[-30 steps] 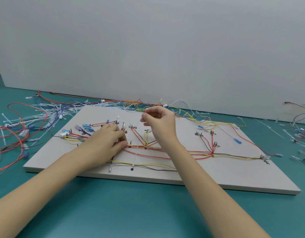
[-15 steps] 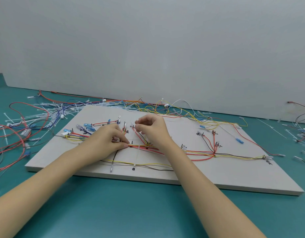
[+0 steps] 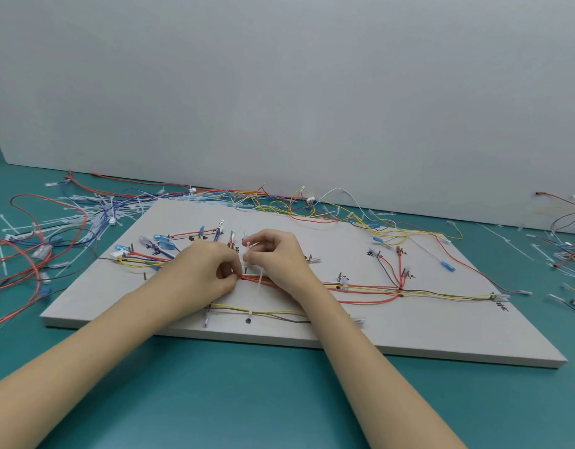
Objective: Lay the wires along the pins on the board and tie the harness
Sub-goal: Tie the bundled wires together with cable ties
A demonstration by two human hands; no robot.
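Head view shows both hands meeting over the middle of the white harness board (image 3: 425, 332), where the routed wire bundle (image 3: 360, 288) of red, yellow and dark wires runs along the pins; the left hand (image 3: 202, 273) rests on the board with thumb and forefinger pinching the bundle at its left end, holding the strands together; the right hand (image 3: 276, 257) has its fingers curled, pinching the upper part of a white cable tie (image 3: 256, 296) whose long tail trails down across the lower wires toward the near edge; the step in hand, as I judge it, is tying the harness at this junction, the wires here being already laid; the next move seems to call for threading the tail through the tie's head and drawing it snug, while the left hand keeps the strands gathered; spare ties and loose wires (image 3: 69, 222) lie on the teal table (image 3: 214, 400) beyond the board.
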